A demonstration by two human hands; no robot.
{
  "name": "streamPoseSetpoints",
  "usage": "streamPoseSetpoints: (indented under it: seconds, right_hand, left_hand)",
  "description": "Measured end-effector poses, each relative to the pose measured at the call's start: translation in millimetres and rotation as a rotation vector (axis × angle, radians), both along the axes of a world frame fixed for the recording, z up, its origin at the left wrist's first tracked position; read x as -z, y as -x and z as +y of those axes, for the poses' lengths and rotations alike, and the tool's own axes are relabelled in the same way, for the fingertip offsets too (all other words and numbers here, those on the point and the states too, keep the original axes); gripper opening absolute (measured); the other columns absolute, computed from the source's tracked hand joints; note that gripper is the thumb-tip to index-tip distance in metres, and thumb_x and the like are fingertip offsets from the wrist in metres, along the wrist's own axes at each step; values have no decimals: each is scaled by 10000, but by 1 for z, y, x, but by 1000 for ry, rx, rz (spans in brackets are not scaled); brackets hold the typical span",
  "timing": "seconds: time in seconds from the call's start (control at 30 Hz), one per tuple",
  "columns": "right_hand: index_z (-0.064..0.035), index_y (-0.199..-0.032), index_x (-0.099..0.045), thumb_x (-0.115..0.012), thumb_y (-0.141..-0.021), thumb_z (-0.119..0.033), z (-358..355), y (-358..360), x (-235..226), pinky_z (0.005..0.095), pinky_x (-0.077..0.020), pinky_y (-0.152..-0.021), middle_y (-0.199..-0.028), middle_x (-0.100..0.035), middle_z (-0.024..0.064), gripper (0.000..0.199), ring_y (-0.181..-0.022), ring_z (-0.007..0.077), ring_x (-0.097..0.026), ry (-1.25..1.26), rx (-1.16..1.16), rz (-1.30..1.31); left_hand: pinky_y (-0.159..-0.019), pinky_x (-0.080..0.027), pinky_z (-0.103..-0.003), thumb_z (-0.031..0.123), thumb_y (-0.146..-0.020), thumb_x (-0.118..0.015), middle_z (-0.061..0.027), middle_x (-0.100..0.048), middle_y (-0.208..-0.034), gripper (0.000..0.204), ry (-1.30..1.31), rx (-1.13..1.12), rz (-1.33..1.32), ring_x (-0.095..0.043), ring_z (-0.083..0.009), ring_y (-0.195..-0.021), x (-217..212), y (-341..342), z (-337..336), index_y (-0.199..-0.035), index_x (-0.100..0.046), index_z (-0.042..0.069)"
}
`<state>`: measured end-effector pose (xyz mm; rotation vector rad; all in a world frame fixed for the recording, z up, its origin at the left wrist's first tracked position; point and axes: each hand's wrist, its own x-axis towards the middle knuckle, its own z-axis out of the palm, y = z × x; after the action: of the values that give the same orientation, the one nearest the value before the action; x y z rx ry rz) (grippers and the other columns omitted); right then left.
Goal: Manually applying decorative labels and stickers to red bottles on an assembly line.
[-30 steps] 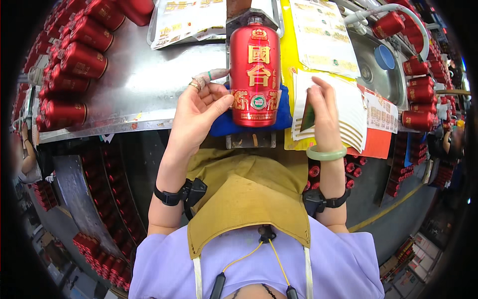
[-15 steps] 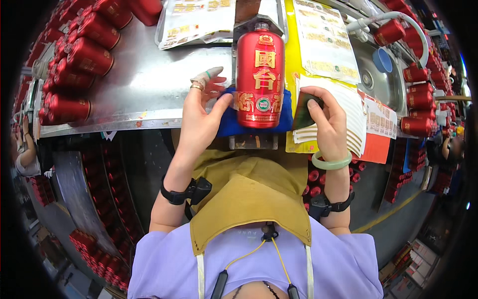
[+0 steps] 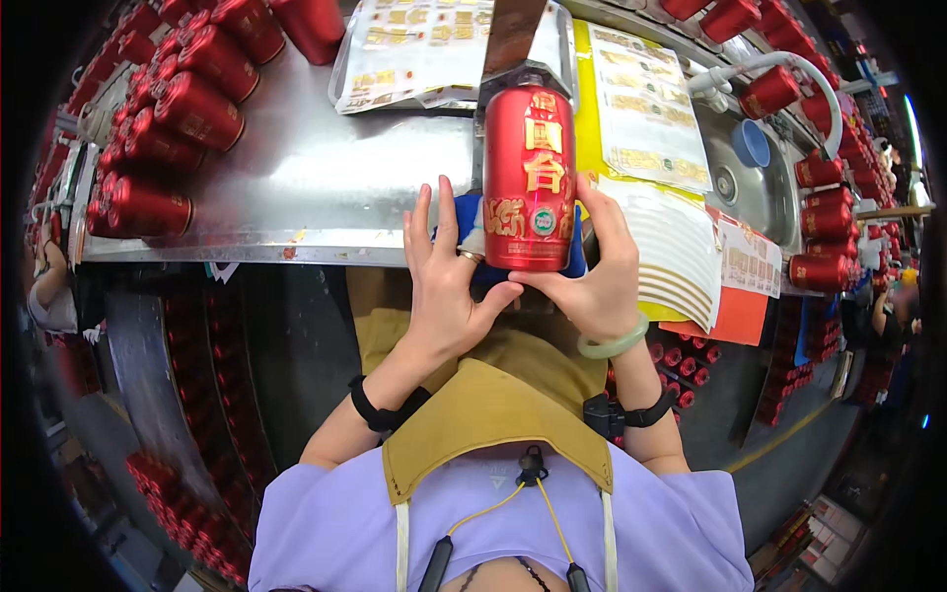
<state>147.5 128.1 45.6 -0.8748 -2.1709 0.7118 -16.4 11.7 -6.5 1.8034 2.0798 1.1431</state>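
Note:
A red bottle (image 3: pixel 529 187) with gold lettering and a round green-and-white seal lies on a blue cloth (image 3: pixel 465 214) at the table's front edge, its neck pointing away from me. My right hand (image 3: pixel 598 271) grips its lower right side, the thumb across the base and the fingers along the flank. On the other side my left hand (image 3: pixel 449 276) has most fingers stretched out, the thumb tip by the bottle's base and a covered fingertip against its lower left side. Part of a dark piece shows between my right palm and the bottle; most of it is hidden.
Gold label sheets (image 3: pixel 414 49) lie on a tray at the back. More label sheets (image 3: pixel 646 109) rest on yellow material at right, beside fanned white sheets (image 3: pixel 676 247). Red bottles (image 3: pixel 202 113) crowd the left; a sink (image 3: pixel 725 183) with a blue cup (image 3: pixel 752 144) stands at right.
My right hand has moved from beside the bottle onto its base and side. My left hand has come in toward the base. The bottle has turned slightly, its seal now further right.

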Motion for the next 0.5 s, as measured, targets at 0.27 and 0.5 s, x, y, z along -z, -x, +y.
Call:
streamPoseSetpoints:
  seconds: [0.27,0.5]
  right_hand:
    - [61,-1404,-541,-948,-683,-366,3,-9,-15,436,-494,-1021,-1291,-601,229,931,-1195,385,-592,3,-44,-103]
    - [32,-1276,-585,-638,-981,-48,7,4,-18,307,-504,-889,-1104,-661,118,310,-968,185,-627,574,71,537]
  left_hand:
    - [-1101,-424,-478,145,-715,-900,-180,-483,-1537,817,-298,-66,-86,-489,-402,-1327,-19,-9,12,-1441,-556,-5]
    - [-1012,-499,-437,41,-669,-897,-156,-623,-1357,805,-345,-8,-69,-595,-359,-1186,-18,-9,26,-1413,-592,0]
